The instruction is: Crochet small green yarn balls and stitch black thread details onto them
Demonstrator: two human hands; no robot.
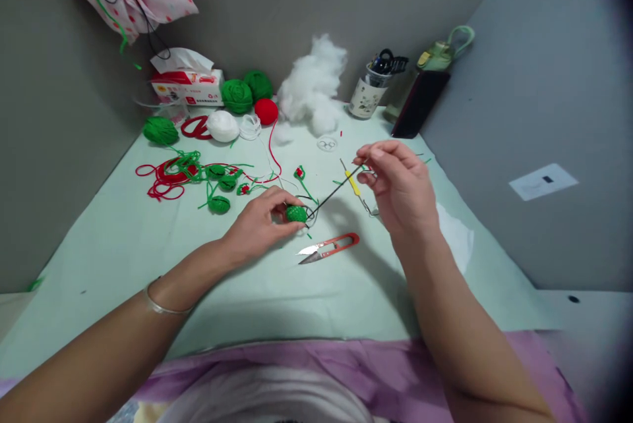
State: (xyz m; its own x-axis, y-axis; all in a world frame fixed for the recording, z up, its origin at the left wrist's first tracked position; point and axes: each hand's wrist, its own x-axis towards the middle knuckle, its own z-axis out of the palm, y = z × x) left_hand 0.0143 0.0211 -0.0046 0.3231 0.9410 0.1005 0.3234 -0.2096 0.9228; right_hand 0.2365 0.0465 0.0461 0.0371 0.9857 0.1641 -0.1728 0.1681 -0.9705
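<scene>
Between the thumb and fingers of my left hand (pixel 264 220) is a small green crocheted ball (pixel 296 214), held just above the table. A dark strand of yarn (pixel 336 190) runs taut from the ball up to my right hand (pixel 398 182), whose thumb and forefinger are pinched on it. Whether a needle sits in that pinch I cannot tell. Red-handled thread snips (pixel 330 248) lie just below the ball. A yellow-handled crochet hook (pixel 352 182) rests beside my right hand. Several small green crocheted pieces (pixel 219 204) lie left of my left hand.
Along the back stand a tissue box (pixel 190 87), green yarn balls (pixel 237 95), a red yarn ball (pixel 266 111), white stuffing (pixel 314 84), a pen cup (pixel 366 93), a bottle (pixel 435 57) and a dark phone (pixel 420 103). Tangled red yarn (pixel 165 179) lies at left.
</scene>
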